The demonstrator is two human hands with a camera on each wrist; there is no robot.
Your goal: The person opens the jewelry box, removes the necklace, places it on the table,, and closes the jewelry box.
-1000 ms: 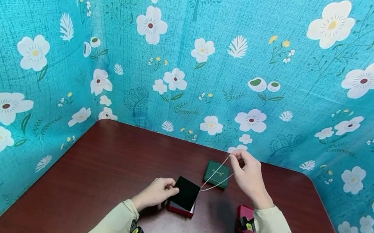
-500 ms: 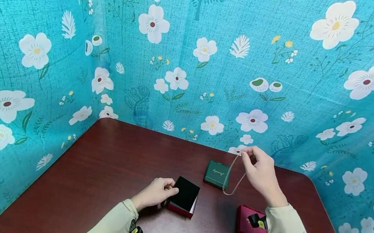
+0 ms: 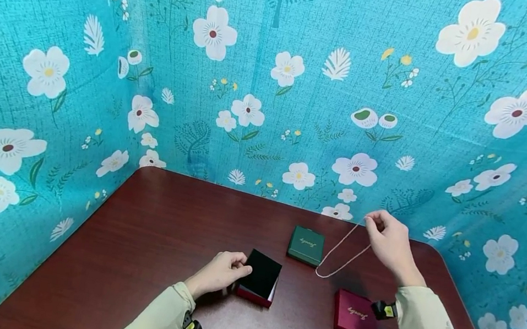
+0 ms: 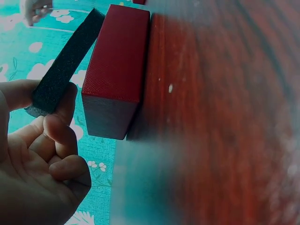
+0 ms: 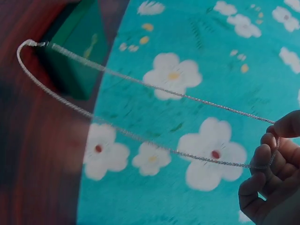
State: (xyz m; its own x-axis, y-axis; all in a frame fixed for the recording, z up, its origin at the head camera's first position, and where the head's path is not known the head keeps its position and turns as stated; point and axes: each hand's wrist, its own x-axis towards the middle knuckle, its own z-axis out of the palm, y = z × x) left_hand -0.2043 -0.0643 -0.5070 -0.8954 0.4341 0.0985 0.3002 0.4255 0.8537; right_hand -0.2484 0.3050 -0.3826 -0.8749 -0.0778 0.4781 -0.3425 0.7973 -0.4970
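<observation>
My left hand [image 3: 218,273] pinches one edge of a black foam pad [image 4: 65,63], thumb on one side and fingers on the other. The pad is tilted up over an open red jewelry box [image 4: 117,56], whose white inside edge shows beneath it in the head view. Raised at the right, my right hand [image 3: 389,242] pinches a thin silver chain necklace [image 5: 154,89] between thumb and fingers. The necklace hangs as a long loop, its clasp [image 5: 35,43] at the low end, in front of the green box in the right wrist view.
A green box [image 3: 305,244] with gold lettering stands farther back on the dark red-brown table [image 3: 178,203]. To the right lies a red lid [image 3: 356,317] with gold lettering, below my right wrist. A blue flowered cloth [image 3: 255,74] hangs behind and around the table.
My right hand has moved right, drawing the necklace away from the black pad and past the green box. The red lid is now uncovered. My left hand keeps its place on the pad.
</observation>
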